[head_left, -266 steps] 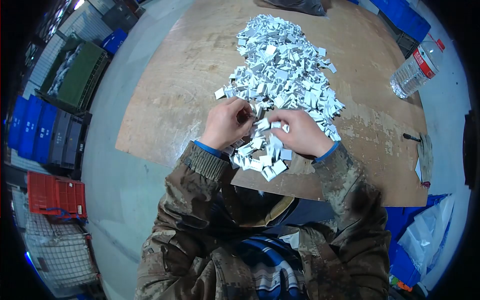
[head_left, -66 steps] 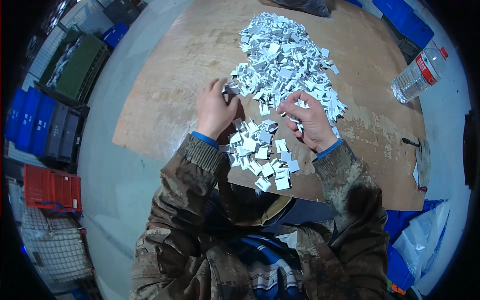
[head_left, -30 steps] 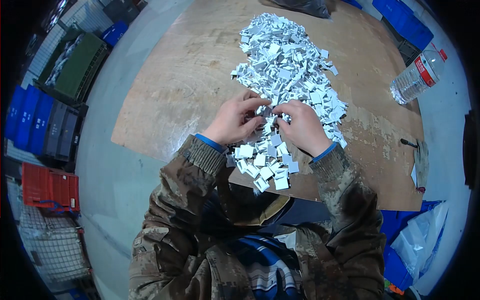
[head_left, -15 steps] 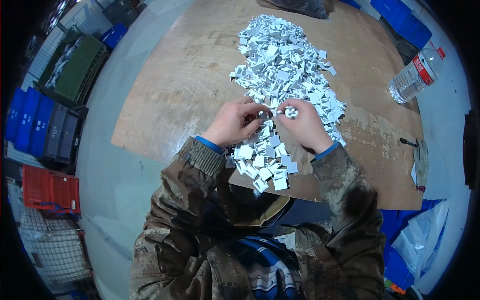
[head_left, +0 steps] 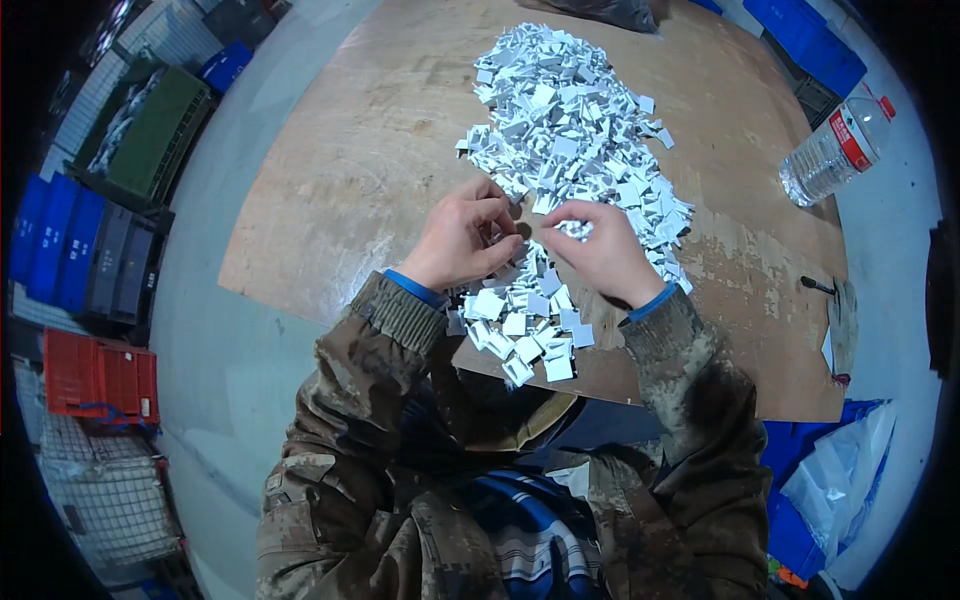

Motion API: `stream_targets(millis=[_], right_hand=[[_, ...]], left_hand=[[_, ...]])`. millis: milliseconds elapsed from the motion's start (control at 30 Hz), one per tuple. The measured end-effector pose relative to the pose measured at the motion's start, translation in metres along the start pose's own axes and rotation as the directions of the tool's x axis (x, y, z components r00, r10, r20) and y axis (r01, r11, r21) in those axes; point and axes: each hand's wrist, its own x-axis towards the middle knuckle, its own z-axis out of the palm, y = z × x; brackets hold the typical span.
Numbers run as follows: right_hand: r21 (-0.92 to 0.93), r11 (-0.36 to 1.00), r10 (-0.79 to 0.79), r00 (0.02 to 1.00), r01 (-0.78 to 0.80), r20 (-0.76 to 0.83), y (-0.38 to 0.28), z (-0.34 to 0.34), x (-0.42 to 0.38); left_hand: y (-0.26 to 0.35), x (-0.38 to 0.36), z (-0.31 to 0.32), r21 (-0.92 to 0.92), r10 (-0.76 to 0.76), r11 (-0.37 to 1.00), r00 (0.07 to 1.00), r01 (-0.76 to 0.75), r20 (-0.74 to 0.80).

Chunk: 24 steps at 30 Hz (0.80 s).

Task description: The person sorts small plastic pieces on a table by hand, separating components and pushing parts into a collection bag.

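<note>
Two hands at work here, two heaps of white pieces on one wooden table (head_left: pixel 340 180). The big heap (head_left: pixel 560 125) spreads across the middle and far side, far too many to count; the small heap (head_left: pixel 515 323) sits at the near edge, a couple of dozen or so, overlapping too much for an exact tally. The right hand (head_left: pixel 608 255) is curled around a few white pieces (head_left: pixel 574 230), their number hidden by the fingers. The left hand (head_left: pixel 460 238) has thumb and fingers bent toward each other just beside it, and whether anything is pinched there, I cannot tell. Over on the right: one bottle (head_left: pixel 832 155), one black pen (head_left: pixel 817 285), one grey cloth (head_left: pixel 846 325). One dark bag (head_left: pixel 610 10) lies at the far edge.

And the change! Half a second ago the fingertips were almost meeting; now there's a clear gap between them. Both heaps look much the same, and the bottle hasn't budged.
</note>
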Motion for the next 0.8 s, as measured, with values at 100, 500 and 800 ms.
stream_targets(millis=[100,500,800], right_hand=[[-0.135,0.989,-0.053,0.998,0.058,0.038,-0.004,0.005,-0.002],[-0.241,0.970,0.012,0.987,0.027,0.157,-0.013,0.001,-0.002],[0.371,0.853,0.356,0.929,-0.367,0.099,-0.018,-0.001,0.003]], left_hand=[[-0.003,-0.002,-0.002,0.008,-0.027,1.000,0.999,0.027,0.026],[-0.005,0.002,0.006,0.144,-0.243,0.955,0.963,0.259,-0.117],[0.014,0.005,0.007,-0.196,-0.014,0.980,0.984,-0.021,-0.180]])
